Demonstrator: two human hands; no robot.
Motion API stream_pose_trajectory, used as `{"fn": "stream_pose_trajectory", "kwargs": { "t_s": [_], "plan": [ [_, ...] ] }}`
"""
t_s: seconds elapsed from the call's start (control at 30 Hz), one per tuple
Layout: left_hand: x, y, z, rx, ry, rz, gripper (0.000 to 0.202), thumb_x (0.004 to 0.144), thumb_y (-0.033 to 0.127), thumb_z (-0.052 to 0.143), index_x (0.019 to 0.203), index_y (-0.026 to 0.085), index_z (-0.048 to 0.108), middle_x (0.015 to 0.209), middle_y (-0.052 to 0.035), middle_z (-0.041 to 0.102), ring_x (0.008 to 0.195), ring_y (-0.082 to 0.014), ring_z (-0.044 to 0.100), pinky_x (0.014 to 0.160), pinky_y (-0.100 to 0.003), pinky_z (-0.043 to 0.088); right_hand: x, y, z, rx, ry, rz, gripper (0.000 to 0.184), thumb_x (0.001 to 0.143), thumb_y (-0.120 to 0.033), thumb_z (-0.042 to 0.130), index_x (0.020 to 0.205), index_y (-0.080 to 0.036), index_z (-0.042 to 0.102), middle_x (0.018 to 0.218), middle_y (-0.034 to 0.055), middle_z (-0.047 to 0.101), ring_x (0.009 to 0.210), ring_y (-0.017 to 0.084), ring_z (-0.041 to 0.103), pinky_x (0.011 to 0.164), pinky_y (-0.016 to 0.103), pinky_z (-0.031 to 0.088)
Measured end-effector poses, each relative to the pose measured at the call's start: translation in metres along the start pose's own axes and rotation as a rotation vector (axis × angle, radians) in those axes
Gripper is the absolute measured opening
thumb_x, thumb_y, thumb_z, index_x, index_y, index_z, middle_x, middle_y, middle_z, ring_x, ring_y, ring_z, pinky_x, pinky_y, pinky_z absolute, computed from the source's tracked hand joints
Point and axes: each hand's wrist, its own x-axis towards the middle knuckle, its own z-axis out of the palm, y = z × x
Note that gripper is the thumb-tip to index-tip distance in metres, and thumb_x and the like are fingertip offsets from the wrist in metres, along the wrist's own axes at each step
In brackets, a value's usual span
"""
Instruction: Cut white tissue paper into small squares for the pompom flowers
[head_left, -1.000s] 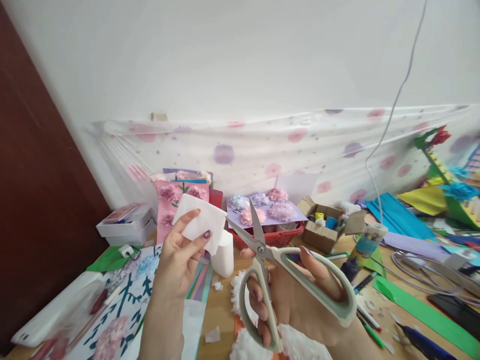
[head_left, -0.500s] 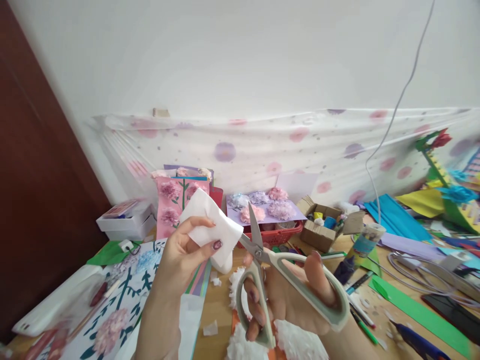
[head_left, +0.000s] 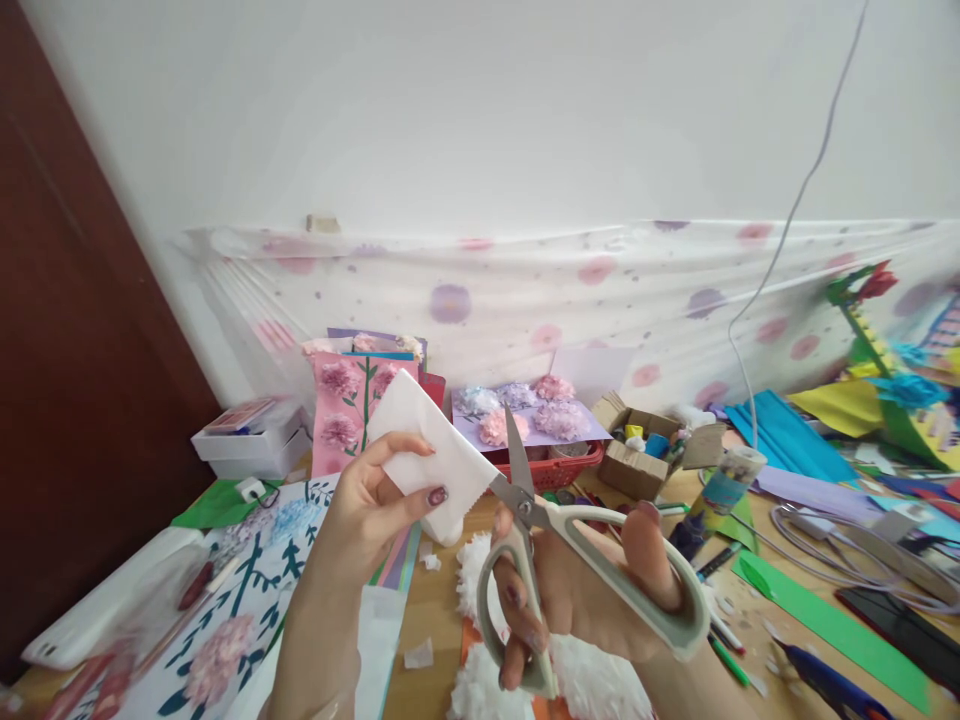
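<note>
Between the thumb and fingers of my left hand (head_left: 375, 510) is a folded piece of white tissue paper (head_left: 435, 450), its lower right edge finely jagged. My right hand (head_left: 585, 590) has its thumb and fingers through the loops of a pair of scissors (head_left: 529, 510) with pale grey-green handles. The blades stand apart and point up and left, the lower one close to the right tip of the paper. Whether blade and paper touch I cannot tell. Below my right hand lie fluffy white paper tufts (head_left: 600, 680) on an orange sheet, partly hidden.
Behind the hands are a red basket (head_left: 577, 468) under a lilac sheet with paper flowers (head_left: 559, 420) and a cardboard box (head_left: 637, 470). A bottle (head_left: 720, 495), pens, a green strip (head_left: 832, 630) and cables lie at right. A flower picture (head_left: 225, 640) covers the left side.
My right hand and the scissors have shifted slightly right and down. The paper's right tip now looks straighter and more pointed; my left hand has barely moved.
</note>
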Motion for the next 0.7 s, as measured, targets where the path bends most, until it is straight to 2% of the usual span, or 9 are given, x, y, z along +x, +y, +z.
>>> {"fn": "stream_pose_trajectory", "kwargs": {
  "t_s": [0.2, 0.37, 0.5, 0.6, 0.7],
  "plan": [
    [-0.0018, 0.0034, -0.0001, 0.086, 0.091, 0.113, 0.047, 0.054, 0.016, 0.092, 0.095, 0.022, 0.071, 0.067, 0.0015, 0.069, 0.061, -0.0163, 0.067, 0.055, -0.021, 0.054, -0.0007, 0.0025, -0.001, -0.022, 0.117, -0.009, 0.083, 0.074, -0.089, 0.05, 0.116, -0.018, 0.051, 0.087, 0.0084, 0.064, 0.072, 0.021, 0.063, 0.073, 0.048, 0.059],
    [-0.0053, 0.0044, 0.0067, 0.058, 0.157, 0.221, 0.065, 0.049, 0.013, 0.095, 0.108, 0.026, 0.072, 0.086, -0.0014, 0.074, 0.079, -0.0193, 0.071, 0.064, -0.021, 0.058, -0.001, 0.002, -0.0025, 0.033, 0.18, 0.089, 0.072, 0.079, -0.079, 0.058, 0.116, -0.017, 0.052, 0.085, 0.0056, 0.064, 0.052, 0.01, 0.05, 0.056, 0.036, 0.059],
    [-0.0035, 0.0028, 0.0035, 0.043, 0.172, 0.244, 0.083, 0.048, 0.013, 0.095, 0.125, 0.028, 0.068, 0.105, -0.0048, 0.074, 0.09, -0.0231, 0.071, 0.067, -0.023, 0.059, -0.0034, 0.0022, -0.0016, 0.174, 0.142, 0.106, 0.06, 0.083, -0.065, 0.066, 0.118, -0.019, 0.051, 0.079, -0.0009, 0.063, 0.042, 0.003, 0.043, 0.039, 0.019, 0.05],
    [-0.0027, 0.0022, -0.0002, 0.036, 0.166, 0.254, 0.087, 0.049, 0.012, 0.095, 0.129, 0.03, 0.066, 0.106, -0.0046, 0.075, 0.088, -0.0222, 0.071, 0.067, -0.022, 0.059, -0.0045, 0.0026, -0.0007, 0.234, 0.161, 0.106, 0.05, 0.085, -0.056, 0.07, 0.113, -0.018, 0.054, 0.073, -0.0037, 0.063, 0.038, 0.001, 0.043, 0.031, 0.009, 0.039],
    [-0.0027, 0.0029, -0.0018, 0.019, 0.161, 0.271, 0.084, 0.049, 0.01, 0.094, 0.127, 0.029, 0.068, 0.104, -0.0048, 0.076, 0.087, -0.021, 0.071, 0.067, -0.022, 0.06, -0.004, -0.0001, -0.0007, 0.227, 0.182, 0.122, 0.043, 0.085, -0.052, 0.073, 0.104, -0.017, 0.058, 0.069, -0.0041, 0.065, 0.035, 0.001, 0.044, 0.027, 0.007, 0.034]
  ]
}}
